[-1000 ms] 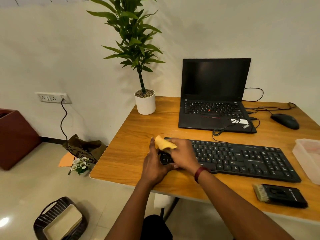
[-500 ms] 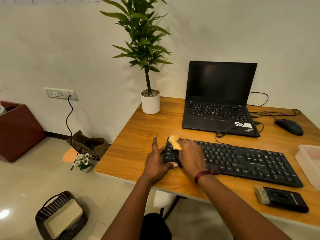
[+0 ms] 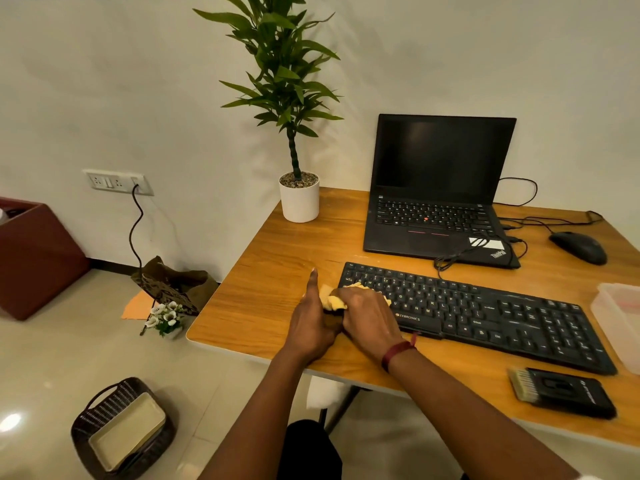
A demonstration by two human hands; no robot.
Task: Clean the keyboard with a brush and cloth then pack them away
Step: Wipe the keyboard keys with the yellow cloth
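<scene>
1. the person's right hand was curled round a bunched yellow cloth and pressed it down on the left end of the black keyboard. a red band sat on that wrist.
2. the left hand lay on the wooden desk just beside the keyboard's left end, touching the right hand. its forefinger was straight and pointed away from the person, and it held nothing i could see. its thumb was hidden behind the right hand.
3. the two hands were together, side by side, with the cloth showing between them.
4. the keyboard lay flat near the front of the desk, at a slight angle to the desk's front edge, its cable running back toward the laptop.
5. the brush, black-bodied with pale bristles pointing left, lay on the desk in front of the keyboard's right end, well apart from both hands.
6. a clear plastic container stood at the right edge of view, just beside the keyboard's right end.
7. the laptop stood open behind the keyboard, screen dark. a black mouse lay to its right and a potted plant stood at the desk's back left corner.
8. a dark woven basket sat on the floor, left of the desk.
</scene>
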